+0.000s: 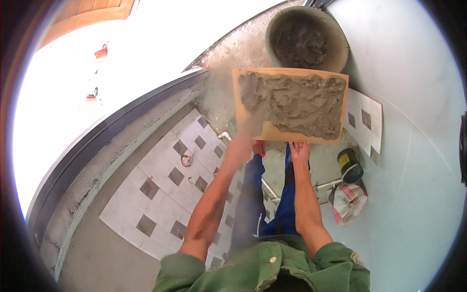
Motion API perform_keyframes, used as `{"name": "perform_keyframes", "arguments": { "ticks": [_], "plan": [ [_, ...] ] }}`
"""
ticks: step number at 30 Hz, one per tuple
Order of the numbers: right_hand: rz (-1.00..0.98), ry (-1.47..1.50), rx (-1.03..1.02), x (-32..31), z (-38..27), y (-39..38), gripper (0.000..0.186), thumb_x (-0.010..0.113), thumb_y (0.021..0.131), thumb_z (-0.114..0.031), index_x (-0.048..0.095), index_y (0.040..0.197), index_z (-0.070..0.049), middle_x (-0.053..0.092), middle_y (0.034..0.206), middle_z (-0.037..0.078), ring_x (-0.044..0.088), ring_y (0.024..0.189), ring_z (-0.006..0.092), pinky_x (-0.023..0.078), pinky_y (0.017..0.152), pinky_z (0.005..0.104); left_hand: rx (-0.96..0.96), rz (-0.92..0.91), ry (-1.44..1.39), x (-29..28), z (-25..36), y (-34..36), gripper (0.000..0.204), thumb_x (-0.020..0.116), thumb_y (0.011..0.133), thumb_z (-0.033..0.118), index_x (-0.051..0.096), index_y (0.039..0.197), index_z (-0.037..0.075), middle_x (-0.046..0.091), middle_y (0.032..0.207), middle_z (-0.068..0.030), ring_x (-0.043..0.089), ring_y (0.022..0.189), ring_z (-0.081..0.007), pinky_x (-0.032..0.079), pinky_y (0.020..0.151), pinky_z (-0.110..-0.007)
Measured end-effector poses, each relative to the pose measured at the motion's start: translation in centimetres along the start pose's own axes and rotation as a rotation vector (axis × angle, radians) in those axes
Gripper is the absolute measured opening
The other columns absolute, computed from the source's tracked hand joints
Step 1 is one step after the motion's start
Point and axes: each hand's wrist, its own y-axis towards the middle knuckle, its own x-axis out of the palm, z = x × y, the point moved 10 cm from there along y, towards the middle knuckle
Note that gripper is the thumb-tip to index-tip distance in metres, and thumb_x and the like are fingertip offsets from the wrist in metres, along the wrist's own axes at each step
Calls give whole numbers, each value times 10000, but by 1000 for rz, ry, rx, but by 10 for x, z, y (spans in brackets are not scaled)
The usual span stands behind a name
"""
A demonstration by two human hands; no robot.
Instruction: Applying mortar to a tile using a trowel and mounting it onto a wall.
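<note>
A tan rectangular panel [272,132], like the back of a tile, is tilted in front of me and carries a thick, uneven layer of wet grey mortar [306,104]. My right hand [299,152] grips its lower edge, with fingers curled at the rim. Over the lower left corner, my left hand [239,150] is smeared by motion. It appears closed on a blurred grey trowel-like tool [250,125] that reaches onto the mortar; its exact shape is lost in the blur. Just beyond the panel stands a round tub [335,27] with more mortar inside.
White tiles with dark squares [160,168] cover the floor on the left, beside a raised sill [82,194]. A patterned tile [365,121] leans against the right wall [413,146]. Nearby are a dark bucket [350,168], a plastic bag [348,202] and white pipes [328,185].
</note>
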Motion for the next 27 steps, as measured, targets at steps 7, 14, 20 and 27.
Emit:
{"name": "perform_keyframes", "arguments": {
  "ticks": [7,14,20,27],
  "plan": [
    [44,47,63,3,18,-8,384,333,976,-367,431,1194,-65,496,1163,117,453,1120,271,358,956,471,-141,0,-38,38,-29,-14,221,452,814,119,528,985,1,553,816,-251,585,776,-439,484,660,-498],
    [50,78,37,-17,3,7,353,348,971,-365,445,1178,-97,484,1221,95,434,1162,271,316,980,545,93,108,36,-32,23,27,178,455,809,93,517,944,-4,553,819,-253,577,772,-442,474,640,-494],
    [177,22,43,-12,6,-6,429,274,984,-387,436,1220,-67,495,1226,104,441,1172,288,341,988,533,82,151,-16,2,17,31,157,469,814,125,551,848,-4,563,818,-251,584,814,-433,473,661,-491],
    [121,62,57,3,12,-17,410,273,988,-366,449,1193,-57,497,1230,94,443,1168,289,321,1000,533,64,46,41,1,56,14,234,470,848,221,552,836,2,592,871,-252,608,770,-414,485,700,-483]
  ]
}}
